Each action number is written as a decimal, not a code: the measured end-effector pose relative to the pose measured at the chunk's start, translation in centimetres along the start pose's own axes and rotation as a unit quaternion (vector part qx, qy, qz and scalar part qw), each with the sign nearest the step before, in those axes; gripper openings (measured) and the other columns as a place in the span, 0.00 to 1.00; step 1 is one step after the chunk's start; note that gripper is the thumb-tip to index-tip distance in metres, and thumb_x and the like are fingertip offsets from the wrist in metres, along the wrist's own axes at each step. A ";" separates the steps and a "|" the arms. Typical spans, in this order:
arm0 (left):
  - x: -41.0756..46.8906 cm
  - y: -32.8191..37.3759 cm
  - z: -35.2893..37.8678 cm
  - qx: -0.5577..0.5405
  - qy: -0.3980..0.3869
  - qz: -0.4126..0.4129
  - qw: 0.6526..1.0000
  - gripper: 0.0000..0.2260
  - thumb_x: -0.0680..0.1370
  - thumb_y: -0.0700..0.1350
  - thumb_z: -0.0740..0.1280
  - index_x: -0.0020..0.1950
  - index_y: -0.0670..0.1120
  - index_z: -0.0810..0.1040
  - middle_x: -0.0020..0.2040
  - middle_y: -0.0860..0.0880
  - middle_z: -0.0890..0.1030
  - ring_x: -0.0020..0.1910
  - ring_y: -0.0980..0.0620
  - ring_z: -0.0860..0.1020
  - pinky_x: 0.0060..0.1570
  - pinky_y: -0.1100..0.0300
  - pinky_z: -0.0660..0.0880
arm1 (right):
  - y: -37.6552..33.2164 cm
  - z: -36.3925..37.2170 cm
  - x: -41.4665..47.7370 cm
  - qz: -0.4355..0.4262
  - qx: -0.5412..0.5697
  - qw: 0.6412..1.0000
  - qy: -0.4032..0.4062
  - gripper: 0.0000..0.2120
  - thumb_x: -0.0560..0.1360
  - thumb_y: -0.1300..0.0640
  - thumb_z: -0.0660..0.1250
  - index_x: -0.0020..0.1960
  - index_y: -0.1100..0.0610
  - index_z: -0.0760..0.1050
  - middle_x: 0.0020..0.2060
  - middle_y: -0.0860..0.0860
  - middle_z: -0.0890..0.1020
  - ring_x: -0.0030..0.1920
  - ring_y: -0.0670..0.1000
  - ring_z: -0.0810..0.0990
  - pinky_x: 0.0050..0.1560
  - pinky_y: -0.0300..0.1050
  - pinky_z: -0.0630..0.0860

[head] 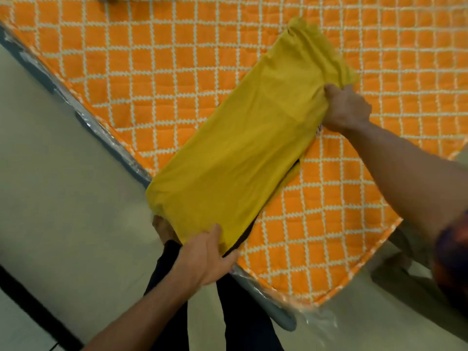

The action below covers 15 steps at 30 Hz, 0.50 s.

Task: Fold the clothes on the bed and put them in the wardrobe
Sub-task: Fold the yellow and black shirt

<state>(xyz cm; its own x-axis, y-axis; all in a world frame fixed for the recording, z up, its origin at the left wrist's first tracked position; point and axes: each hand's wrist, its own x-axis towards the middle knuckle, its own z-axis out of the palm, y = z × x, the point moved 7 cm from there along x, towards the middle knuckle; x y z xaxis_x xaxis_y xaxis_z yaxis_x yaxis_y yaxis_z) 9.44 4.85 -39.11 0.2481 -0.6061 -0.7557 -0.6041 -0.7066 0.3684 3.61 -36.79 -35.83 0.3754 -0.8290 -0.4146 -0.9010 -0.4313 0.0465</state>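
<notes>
Yellow garment (240,148), judged soft, light and limp, is gripped by left hand (205,254) at bed (152,72) edge, right hand (347,107) farther in

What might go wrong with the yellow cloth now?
The near end of the yellow garment hangs past the edge of the bed. If the left hand lets go, it may slide onto the floor. Its far end is bunched beyond the right hand, so the next fold might come out crooked.

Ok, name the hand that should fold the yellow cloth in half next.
Probably the right hand: it grips the yellow cloth near its far end and can carry it over, while the left hand holds the near end.
</notes>
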 end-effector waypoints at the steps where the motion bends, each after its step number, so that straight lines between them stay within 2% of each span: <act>1: 0.1 -0.6 -0.6 -0.009 0.009 -0.002 1.000 0.25 0.74 0.71 0.60 0.50 0.49 0.67 0.41 0.51 0.75 0.39 0.49 0.74 0.38 0.53 0.71 | 0.5 0.3 -0.8 0.036 0.051 0.998 0.028 0.26 0.77 0.53 0.66 0.74 0.49 0.66 0.67 0.62 0.71 0.64 0.69 0.75 0.62 0.62 0.73; 2: 0.2 -1.3 -1.6 -0.021 0.029 -0.008 0.999 0.27 0.72 0.74 0.57 0.47 0.50 0.69 0.39 0.51 0.76 0.38 0.49 0.75 0.38 0.53 0.73 | 0.8 0.5 -2.0 0.078 0.131 0.987 0.056 0.25 0.77 0.53 0.64 0.73 0.49 0.67 0.67 0.60 0.72 0.65 0.67 0.75 0.62 0.60 0.73; 3: 0.4 -2.2 -2.7 -0.047 0.062 -0.018 0.997 0.27 0.71 0.75 0.58 0.45 0.51 0.70 0.38 0.52 0.76 0.38 0.51 0.76 0.37 0.53 0.73 | 1.2 1.1 -3.5 0.129 0.232 0.961 0.079 0.23 0.77 0.52 0.64 0.72 0.49 0.69 0.67 0.58 0.74 0.64 0.64 0.76 0.61 0.56 0.73; 5: 1.1 -4.0 -5.9 -0.121 0.164 -0.035 0.978 0.22 0.73 0.68 0.66 0.50 0.50 0.73 0.44 0.51 0.78 0.42 0.50 0.77 0.38 0.55 0.72 | 1.2 3.8 -7.4 0.227 0.427 0.871 0.085 0.24 0.74 0.47 0.66 0.70 0.49 0.71 0.64 0.55 0.78 0.63 0.60 0.78 0.59 0.50 0.74; 6: 1.4 -4.9 -7.6 -0.121 0.218 -0.029 0.968 0.20 0.74 0.62 0.71 0.55 0.48 0.74 0.49 0.49 0.77 0.48 0.47 0.77 0.42 0.54 0.71 | 0.5 5.8 -9.8 0.255 0.507 0.821 0.068 0.27 0.72 0.45 0.68 0.69 0.50 0.71 0.62 0.54 0.80 0.61 0.59 0.80 0.59 0.49 0.76; 7: 1.9 -5.8 -9.2 -0.095 0.259 -0.023 0.961 0.21 0.75 0.56 0.73 0.61 0.46 0.74 0.54 0.46 0.76 0.52 0.45 0.75 0.47 0.53 0.71 | -0.6 8.0 -12.3 0.270 0.559 0.782 0.049 0.29 0.69 0.44 0.70 0.69 0.50 0.71 0.60 0.54 0.81 0.58 0.58 0.81 0.59 0.53 0.78; 8: 2.5 -6.7 -10.4 -0.066 0.286 -0.019 0.956 0.24 0.74 0.54 0.74 0.65 0.44 0.73 0.57 0.43 0.74 0.56 0.42 0.74 0.51 0.50 0.71 | -2.2 9.9 -15.2 0.272 0.582 0.766 0.026 0.31 0.69 0.43 0.72 0.70 0.50 0.70 0.59 0.53 0.81 0.57 0.57 0.81 0.59 0.57 0.78; 11: 4.9 -9.1 -12.6 -0.042 0.255 -0.045 0.965 0.28 0.74 0.53 0.75 0.69 0.44 0.71 0.62 0.40 0.72 0.61 0.38 0.72 0.60 0.43 0.70 | -7.0 13.2 -23.3 0.279 0.547 0.789 -0.025 0.37 0.74 0.36 0.72 0.76 0.46 0.62 0.61 0.50 0.81 0.58 0.55 0.81 0.58 0.55 0.77; 12: 5.8 -9.4 -12.9 -0.039 0.232 -0.046 0.971 0.27 0.74 0.53 0.75 0.67 0.43 0.72 0.60 0.41 0.73 0.60 0.39 0.72 0.57 0.44 0.71 | -8.6 14.1 -25.6 0.286 0.554 0.781 -0.031 0.38 0.73 0.36 0.72 0.77 0.45 0.60 0.62 0.49 0.81 0.59 0.55 0.81 0.57 0.53 0.77; 15: 7.6 -9.1 -14.0 -0.048 0.132 -0.038 0.989 0.20 0.71 0.57 0.72 0.51 0.43 0.78 0.47 0.45 0.77 0.47 0.44 0.76 0.44 0.51 0.72 | -12.0 16.8 -29.7 0.308 0.592 0.744 -0.035 0.36 0.74 0.44 0.75 0.76 0.47 0.62 0.67 0.47 0.78 0.64 0.54 0.79 0.58 0.51 0.75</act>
<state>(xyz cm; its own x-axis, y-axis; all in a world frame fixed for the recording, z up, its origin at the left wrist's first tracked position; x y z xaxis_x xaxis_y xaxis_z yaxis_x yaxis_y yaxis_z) 27.46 1.59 -40.58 0.4871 -0.6153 -0.6198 -0.5049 -0.7775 0.3750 -0.40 -1.06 -39.33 -0.1624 -0.7010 -0.6944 -0.4737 0.6728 -0.5683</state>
